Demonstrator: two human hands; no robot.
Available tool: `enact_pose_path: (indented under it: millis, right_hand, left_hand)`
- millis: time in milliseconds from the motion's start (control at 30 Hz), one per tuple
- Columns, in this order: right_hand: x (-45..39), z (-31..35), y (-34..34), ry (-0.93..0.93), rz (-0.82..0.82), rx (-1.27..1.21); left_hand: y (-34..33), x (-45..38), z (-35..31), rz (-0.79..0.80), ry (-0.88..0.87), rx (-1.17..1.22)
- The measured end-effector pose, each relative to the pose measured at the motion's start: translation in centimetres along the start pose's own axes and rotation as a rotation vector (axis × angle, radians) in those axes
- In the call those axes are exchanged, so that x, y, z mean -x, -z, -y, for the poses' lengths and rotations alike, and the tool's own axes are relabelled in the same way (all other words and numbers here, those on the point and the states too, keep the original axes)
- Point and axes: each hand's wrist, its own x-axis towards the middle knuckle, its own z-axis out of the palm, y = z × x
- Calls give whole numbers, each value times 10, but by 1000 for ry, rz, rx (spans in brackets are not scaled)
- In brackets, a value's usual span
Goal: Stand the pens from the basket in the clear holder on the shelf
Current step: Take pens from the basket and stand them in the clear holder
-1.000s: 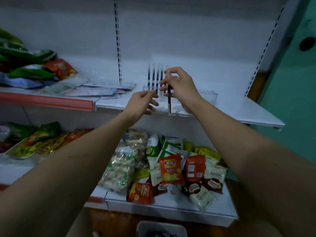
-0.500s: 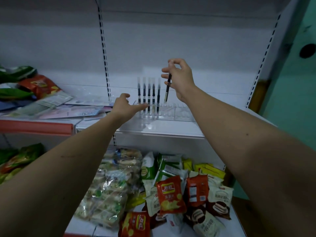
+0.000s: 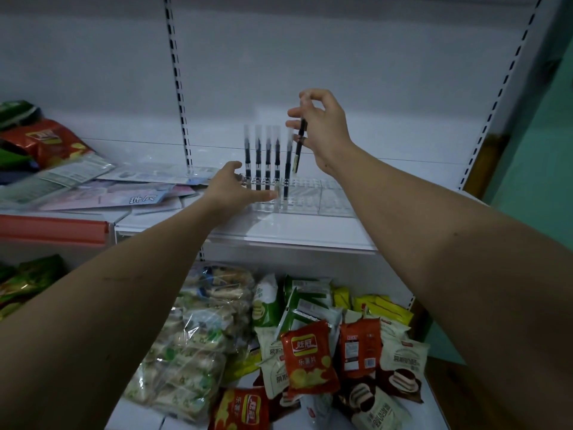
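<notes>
A clear holder (image 3: 313,197) with rows of small holes lies on the white shelf (image 3: 297,231). Several dark pens (image 3: 267,153) with clear caps stand upright in its left part. My right hand (image 3: 322,125) pinches another dark pen (image 3: 299,147) near its top, almost upright, its tip hanging just above the holder to the right of the standing pens. My left hand (image 3: 234,189) reaches to the holder's left front corner, fingers extended and touching it. The basket is out of view.
Flat packets and leaflets (image 3: 102,190) lie on the shelf to the left, with snack bags (image 3: 43,141) behind them. The lower shelf holds piled snack packs (image 3: 307,355). A slotted upright (image 3: 178,82) runs up the back wall.
My right hand has lifted the pen from the shelf's front edge up over the holder. My left hand has stretched out to the holder's left corner. The view has tilted up toward the shelf.
</notes>
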Motion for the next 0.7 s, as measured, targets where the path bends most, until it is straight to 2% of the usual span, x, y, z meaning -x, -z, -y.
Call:
enact_pose_path:
  millis: [267,467,700]
  right_hand:
    - [4,-3,-1,-5,-17,95]
    - [24,-35,1,-107,40,202]
    - [28,-26,2,-159,63,262]
  left_hand:
    - [-1,1,-2,-10,6,-16]
    - [-1,2,-2,-16,2,-15]
    - [0,4,-2,2,19,-7]
